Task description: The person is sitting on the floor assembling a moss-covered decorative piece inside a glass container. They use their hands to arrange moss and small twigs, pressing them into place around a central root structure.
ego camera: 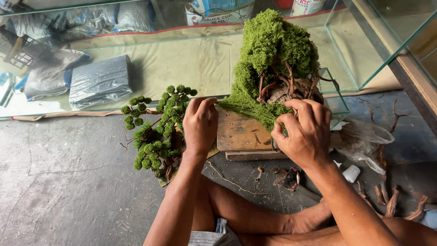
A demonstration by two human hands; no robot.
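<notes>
Left hand (200, 124) and right hand (306, 133) pinch the moss tree's (273, 50) green fringe

You're sitting on a grey, scuffed concrete floor (68, 182). Ahead of you stands a large empty glass tank (182, 64) on pale cloth, with grey plastic-wrapped bundles (100, 82) visible through it. Soft daylight falls evenly across everything.

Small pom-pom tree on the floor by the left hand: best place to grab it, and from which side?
Probably the bare brown base of the small artificial tree with round green foliage balls, low near. Come from the near side, by the person's knee: the foliage balls spread up and away toward the glass tank, so they would likely crush, and the left hand crowds its right side.
</notes>
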